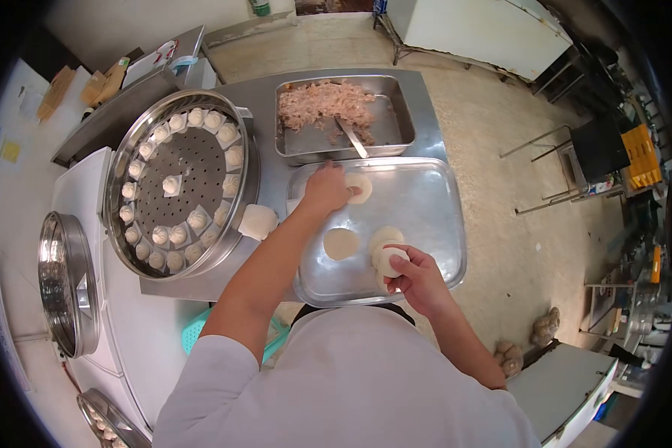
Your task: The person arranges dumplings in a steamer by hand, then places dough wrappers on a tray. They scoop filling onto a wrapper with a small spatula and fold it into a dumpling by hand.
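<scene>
A shiny metal tray (433, 201) lies in front of me with several flat, round dough wrappers on it. At its upper left, my left hand (327, 188) reaches down, its thumb spread from the fingers and touching the edge of one dough wrapper (361, 187); part of that hand's fingers are hidden. Near the tray's front edge, my right hand (417, 280) is closed on a pale dough wrapper (390, 261), thumb on top. Beneath and behind it more dough shows. Another flat wrapper (341, 243) rests alone left of centre.
Beyond the tray stands a deep metal pan (396, 123) of minced filling (321, 103) with a spatula (352, 139). To the left, a round steamer (145, 257) holds several pleated buns on paper squares. A stack of paper squares (259, 222) sits between steamer and tray.
</scene>
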Demonstrator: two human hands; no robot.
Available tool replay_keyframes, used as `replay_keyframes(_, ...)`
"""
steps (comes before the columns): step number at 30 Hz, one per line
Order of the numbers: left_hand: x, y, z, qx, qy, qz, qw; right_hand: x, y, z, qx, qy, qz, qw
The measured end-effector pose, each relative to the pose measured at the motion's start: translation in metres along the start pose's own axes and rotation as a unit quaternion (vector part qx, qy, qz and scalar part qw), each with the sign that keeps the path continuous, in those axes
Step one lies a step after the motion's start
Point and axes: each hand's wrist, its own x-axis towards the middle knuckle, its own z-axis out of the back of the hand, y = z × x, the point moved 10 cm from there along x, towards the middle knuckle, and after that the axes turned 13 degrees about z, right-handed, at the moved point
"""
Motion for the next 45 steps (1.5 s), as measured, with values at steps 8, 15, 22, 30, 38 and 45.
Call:
replay_keyframes(8,-0.012,-0.014,-0.004,-0.136,0.062,-0.02,0.988,-0.02,-0.008,0.034,0.026,-0.067,-0.002,0.997)
replay_keyframes(15,-0.058,0.013,-0.032,-0.306,0.113,0.079,0.942,-0.004,0.014,0.048,-0.008,-0.085,0.059,0.995)
replay_keyframes(22,-0.07,0.024,-0.042,-0.192,0.176,0.051,0.964,0.084,0.061,0.015,-0.269,0.008,0.118,0.956)
replay_keyframes(30,-0.072,-0.004,0.019,-0.187,-0.089,-0.036,0.978,0.203,0.045,-0.005,-0.576,0.035,0.31,0.756)
replay_keyframes(38,-0.056,0.004,0.013,-0.284,-0.073,-0.01,0.956,0.151,0.038,0.07,-0.421,-0.047,0.217,0.88)
replay_keyframes(45,-0.071,0.006,0.007,-0.32,-0.022,0.037,0.947,0.077,0.031,0.12,-0.215,-0.138,0.131,0.958)
